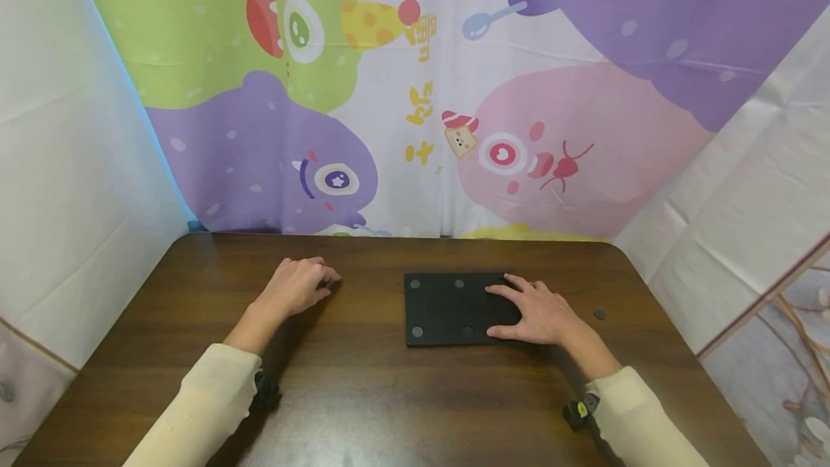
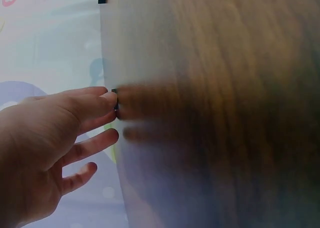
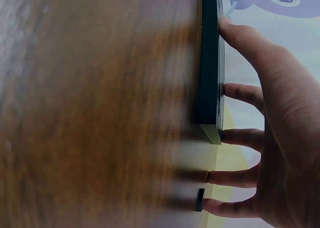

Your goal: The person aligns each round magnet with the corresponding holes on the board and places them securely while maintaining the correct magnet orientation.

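A flat black rectangular board (image 1: pixel 447 308) lies on the table, with several round grey spots on its upper face. My right hand (image 1: pixel 541 312) spreads over the board's right end; its thumb and some fingertips touch the top, as the right wrist view shows at the board's edge (image 3: pixel 211 78). To the left of the board, my left hand (image 1: pixel 300 287) pinches a small dark disc (image 2: pixel 115 99) between thumb and fingers, close over the tabletop. Its last two fingers hang apart from the disc.
Another small dark disc (image 1: pixel 599 314) lies on the brown wooden table (image 1: pixel 389 409), right of my right hand. A cartoon-printed curtain (image 1: pixel 402 92) hangs behind the far table edge, with pale cloth walls on either side.
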{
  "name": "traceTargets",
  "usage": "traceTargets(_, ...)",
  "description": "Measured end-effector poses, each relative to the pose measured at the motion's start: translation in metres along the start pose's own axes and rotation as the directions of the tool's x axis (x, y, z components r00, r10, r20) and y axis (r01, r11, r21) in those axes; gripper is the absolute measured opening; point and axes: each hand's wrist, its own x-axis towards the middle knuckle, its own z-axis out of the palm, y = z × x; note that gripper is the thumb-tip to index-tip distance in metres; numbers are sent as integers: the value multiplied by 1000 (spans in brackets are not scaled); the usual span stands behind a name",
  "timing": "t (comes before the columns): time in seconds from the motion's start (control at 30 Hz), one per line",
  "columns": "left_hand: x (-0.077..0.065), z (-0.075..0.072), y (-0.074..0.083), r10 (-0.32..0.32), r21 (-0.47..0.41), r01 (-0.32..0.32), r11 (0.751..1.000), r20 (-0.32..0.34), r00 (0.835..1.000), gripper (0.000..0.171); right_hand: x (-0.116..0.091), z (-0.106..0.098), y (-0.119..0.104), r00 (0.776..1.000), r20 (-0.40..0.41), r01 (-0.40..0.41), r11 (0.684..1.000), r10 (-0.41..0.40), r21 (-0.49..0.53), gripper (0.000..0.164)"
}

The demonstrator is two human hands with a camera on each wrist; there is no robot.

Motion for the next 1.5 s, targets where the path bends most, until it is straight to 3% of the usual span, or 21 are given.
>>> traceTargets(0.2,17,80,-60,37,4,-37,999,-41,998,31,-1,0,0,1000,-8,3,1000,-3,6,88)
traceTargets(0.47,19,86,-66,18,-3,-18,1000,-49,999,26,-2,0,0,1000,-18,9,1000,-9,-5,88)
traceTargets(0.53,18,85,-66,18,-13,-19,1000,-54,998,23,-2,1,0,1000,-20,10,1000,-10,-7,88)
traceTargets(0.67,13,69,-55,43,-22,-45,999,-74,996,19,-2,1,0,1000,-23,12,1000,-12,-10,88)
traceTargets(0.8,8,41,-37,45,-6,-45,999,-65,997,16,-2,1,0,1000,-19,10,1000,-10,-10,88)
traceTargets(0.9,3,10,-17,34,7,-34,999,-32,999,12,-2,1,-1,1000,-15,7,1000,-8,-7,88)
traceTargets(1.0,2,-6,-7,14,13,-14,1000,-5,1000,8,-2,0,-1,1000,-12,5,1000,-5,-5,88)
traceTargets(1.23,3,-11,-4,-10,34,9,999,27,1000,7,-1,0,-1,1000,-11,3,1000,-3,-9,89)
traceTargets(1.5,4,-7,-7,-8,21,8,1000,15,1000,8,-1,1,0,1000,-15,2,1000,-2,-11,89)
